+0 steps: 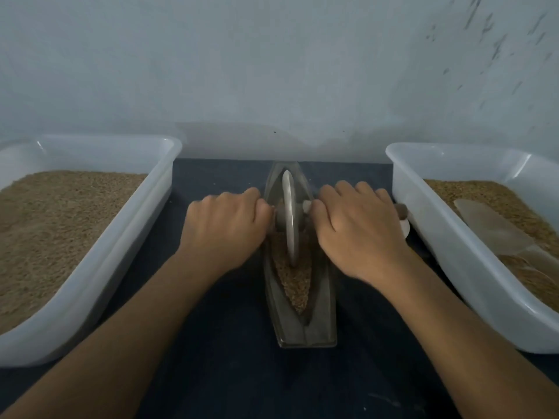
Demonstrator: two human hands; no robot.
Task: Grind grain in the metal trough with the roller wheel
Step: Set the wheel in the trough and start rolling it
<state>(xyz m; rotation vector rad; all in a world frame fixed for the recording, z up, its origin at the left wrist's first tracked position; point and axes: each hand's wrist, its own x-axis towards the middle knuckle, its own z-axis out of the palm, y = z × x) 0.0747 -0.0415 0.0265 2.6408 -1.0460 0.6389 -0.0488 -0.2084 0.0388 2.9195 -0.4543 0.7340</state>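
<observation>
While the roller wheel [289, 219] stood upright on edge in the metal trough [299, 297], left hand [225, 229] clenched round the axle handle on its own side, right hand [360, 228] likewise round the other; handle end [402, 220] protruded past right knuckles. Grain [293, 276] lay in trough between the wrists. Grain-filled white tub [90, 237] outboard of left hand, second tub [459, 246] outboard of right
</observation>
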